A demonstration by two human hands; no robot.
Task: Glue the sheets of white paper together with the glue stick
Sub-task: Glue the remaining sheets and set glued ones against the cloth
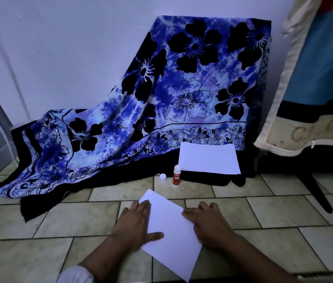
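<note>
A white sheet of paper [171,229] lies tilted on the tiled floor in front of me. My left hand [135,223] rests flat on its left edge, fingers spread, thumb lying on the sheet. My right hand [208,221] presses flat along its right edge. Neither hand grips anything. Farther back, a red glue stick [176,176] stands upright with its cap off. Its white cap [162,177] sits just to its left. Behind the glue stick a stack of white paper [208,159] lies on dark cloth.
A blue and black flowered cloth [161,103] drapes over something against the wall and spreads onto the floor. A mattress or cushion [314,78] on a dark frame with a slanted leg [318,195] stands at the right. Tiled floor [59,221] surrounds the sheet.
</note>
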